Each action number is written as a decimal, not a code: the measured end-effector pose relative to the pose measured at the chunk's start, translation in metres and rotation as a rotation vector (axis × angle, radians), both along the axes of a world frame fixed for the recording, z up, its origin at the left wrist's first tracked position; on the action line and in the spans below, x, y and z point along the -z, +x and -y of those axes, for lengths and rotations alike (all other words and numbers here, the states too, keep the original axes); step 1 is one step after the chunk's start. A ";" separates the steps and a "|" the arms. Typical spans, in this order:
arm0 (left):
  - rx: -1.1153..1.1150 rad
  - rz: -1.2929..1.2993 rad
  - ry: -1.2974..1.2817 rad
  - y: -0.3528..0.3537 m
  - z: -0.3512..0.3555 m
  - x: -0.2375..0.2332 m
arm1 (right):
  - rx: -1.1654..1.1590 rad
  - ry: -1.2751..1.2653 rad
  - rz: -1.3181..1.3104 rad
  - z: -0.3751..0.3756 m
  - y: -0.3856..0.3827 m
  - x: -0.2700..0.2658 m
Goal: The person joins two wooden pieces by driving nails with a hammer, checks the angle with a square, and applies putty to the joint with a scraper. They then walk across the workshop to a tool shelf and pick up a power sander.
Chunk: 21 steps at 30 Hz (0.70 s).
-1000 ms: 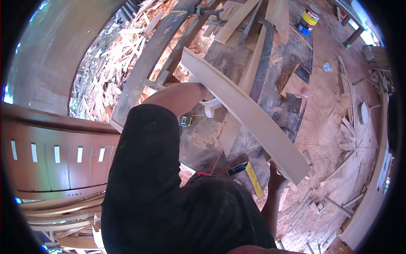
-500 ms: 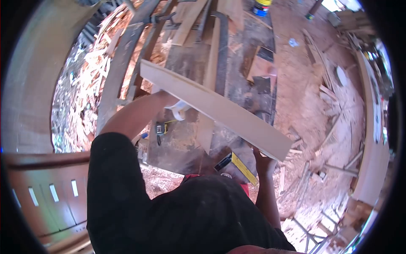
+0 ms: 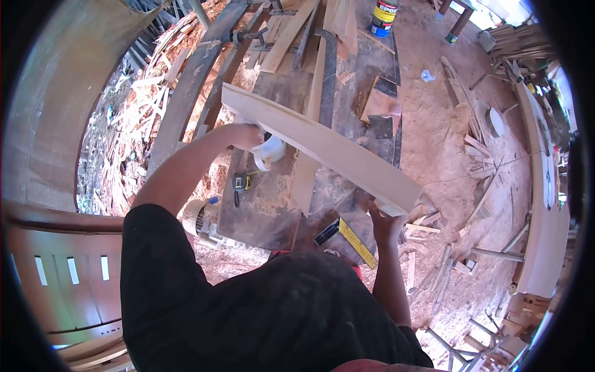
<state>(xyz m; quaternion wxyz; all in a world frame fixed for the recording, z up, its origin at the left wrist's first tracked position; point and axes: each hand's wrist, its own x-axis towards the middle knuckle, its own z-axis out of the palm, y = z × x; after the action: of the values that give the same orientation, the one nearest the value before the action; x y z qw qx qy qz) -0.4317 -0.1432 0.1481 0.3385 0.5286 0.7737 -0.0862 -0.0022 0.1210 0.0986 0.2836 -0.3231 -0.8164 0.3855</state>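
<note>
A long pale wooden board [image 3: 322, 146] is held up slantwise over the workbench, its left end farther from me. My right hand [image 3: 385, 224] is closed on the board's near right end, the thumb at its lower edge. My left hand [image 3: 248, 136] is closed at the board's left part, with the fingertips hidden against its underside. Just below that hand is a white curved object [image 3: 269, 153], which I cannot name. A tape measure [image 3: 240, 182] lies on the bench nearby. A try square [image 3: 347, 240] with a yellow blade lies close to my body.
On the workbench [image 3: 263, 211] lie wooden strips [image 3: 290, 40], a dark metal bar clamp [image 3: 326, 74] and a sanding-sheet-like piece [image 3: 381, 102]. An epoxy can [image 3: 383, 18] stands at the far end. Wood scraps [image 3: 480, 149] litter the floor on the right; shavings [image 3: 133, 118] pile up on the left.
The board has shifted slightly, its right end now farther from me. My left hand shows more clearly beside it. The whole view has moved a little.
</note>
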 end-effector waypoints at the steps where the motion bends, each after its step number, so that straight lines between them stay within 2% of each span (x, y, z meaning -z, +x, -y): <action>1: -0.074 -0.011 0.045 0.006 0.004 -0.014 | -0.006 0.007 -0.005 0.001 0.000 0.001; 3: -0.229 -0.032 0.139 0.018 0.016 -0.034 | 0.025 0.057 0.007 0.002 0.000 0.001; 6: -0.128 -0.226 0.026 0.041 0.027 -0.075 | 0.027 0.009 0.021 0.002 0.002 0.004; 9: -0.231 -0.266 0.382 0.054 0.059 -0.071 | 0.027 -0.152 0.014 0.000 0.005 0.008; 10: -0.343 -0.175 0.399 0.067 0.062 -0.081 | 0.031 -0.215 0.012 0.003 0.005 0.006; 12: -0.557 0.018 0.431 0.090 0.065 -0.101 | 0.022 -0.026 0.023 0.007 0.006 -0.008; 13: -0.637 0.165 0.562 0.101 0.070 -0.100 | 0.023 0.067 0.028 0.010 0.006 -0.014; 15: -0.776 0.480 0.803 0.126 0.079 -0.092 | 0.022 0.079 0.052 0.006 0.010 -0.007; 16: -0.949 0.773 0.794 0.135 0.082 -0.092 | 0.029 0.081 0.069 0.004 0.015 -0.005; 19: -0.941 1.420 1.128 0.155 0.088 -0.071 | 0.049 0.264 0.106 -0.002 0.026 -0.005; 20: -1.045 1.533 1.189 0.166 0.086 -0.071 | 0.032 0.210 0.126 -0.005 0.033 -0.005; 21: -1.026 1.676 1.201 0.174 0.083 -0.070 | 0.079 0.190 0.184 -0.001 0.040 -0.008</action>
<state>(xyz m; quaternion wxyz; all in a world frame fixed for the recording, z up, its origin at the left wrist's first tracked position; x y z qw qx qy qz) -0.2581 -0.2266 0.2184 0.4354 0.1187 0.3461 0.8225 0.0381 0.1222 0.1067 0.2516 -0.3606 -0.8585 0.2638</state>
